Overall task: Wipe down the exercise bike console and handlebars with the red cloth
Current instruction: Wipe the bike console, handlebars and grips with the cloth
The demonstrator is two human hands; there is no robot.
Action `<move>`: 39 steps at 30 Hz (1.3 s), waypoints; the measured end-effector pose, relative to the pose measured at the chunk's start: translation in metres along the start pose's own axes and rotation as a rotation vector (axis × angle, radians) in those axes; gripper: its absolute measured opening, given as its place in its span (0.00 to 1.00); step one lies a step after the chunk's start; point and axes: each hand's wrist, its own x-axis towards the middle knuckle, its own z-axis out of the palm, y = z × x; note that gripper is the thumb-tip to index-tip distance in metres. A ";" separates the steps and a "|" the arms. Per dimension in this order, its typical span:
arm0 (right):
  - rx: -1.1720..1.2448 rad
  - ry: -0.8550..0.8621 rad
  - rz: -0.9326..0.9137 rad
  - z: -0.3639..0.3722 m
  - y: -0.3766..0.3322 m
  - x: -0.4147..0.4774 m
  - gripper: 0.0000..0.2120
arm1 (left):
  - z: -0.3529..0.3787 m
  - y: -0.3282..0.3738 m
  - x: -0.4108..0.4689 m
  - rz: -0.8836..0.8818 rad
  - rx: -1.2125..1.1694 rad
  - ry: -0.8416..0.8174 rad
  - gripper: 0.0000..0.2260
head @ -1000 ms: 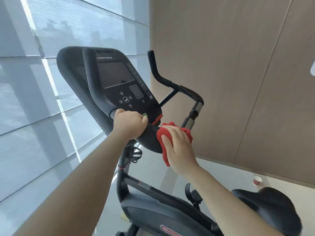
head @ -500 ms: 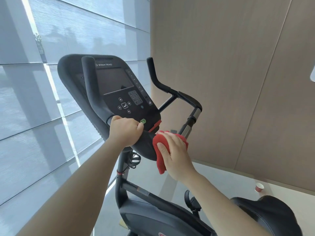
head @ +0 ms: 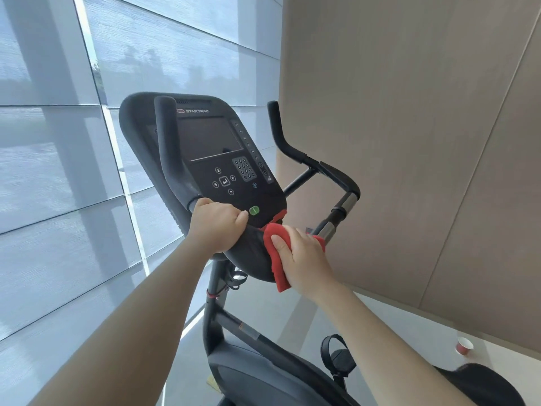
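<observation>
The black exercise bike console [head: 210,142] with a dark screen and keypad stands in the middle of the view. My left hand [head: 218,225] grips the left handlebar [head: 168,148] at its lower bend, just below the console. My right hand [head: 301,259] presses the red cloth [head: 276,259] against the padded black centre pad under the console. The right handlebar [head: 295,152] rises free to the right, with a chrome grip section [head: 336,218] behind the cloth.
Large window panels with blinds fill the left side. A beige panelled wall [head: 424,142] stands close on the right. The bike frame [head: 234,326], a pedal strap [head: 336,356] and the black saddle [head: 483,385] lie below. A small red paper cup [head: 464,345] sits on the floor.
My right hand and the red cloth have slid slightly left and down along the centre pad. The view has tilted, so the console sits lower in frame. My left hand keeps its grip.
</observation>
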 end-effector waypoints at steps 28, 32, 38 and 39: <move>0.110 0.106 -0.155 0.013 0.024 -0.001 0.23 | 0.007 -0.007 0.005 -0.004 0.008 0.001 0.26; 0.206 0.134 -0.215 0.014 0.029 -0.017 0.25 | 0.005 -0.007 0.004 -0.002 0.020 -0.012 0.25; 0.309 -0.077 -0.195 -0.006 0.038 -0.029 0.19 | 0.004 -0.005 0.004 -0.005 0.001 -0.004 0.22; 0.300 -0.092 -0.161 -0.006 0.037 -0.028 0.22 | 0.004 -0.005 0.004 -0.005 0.000 -0.003 0.22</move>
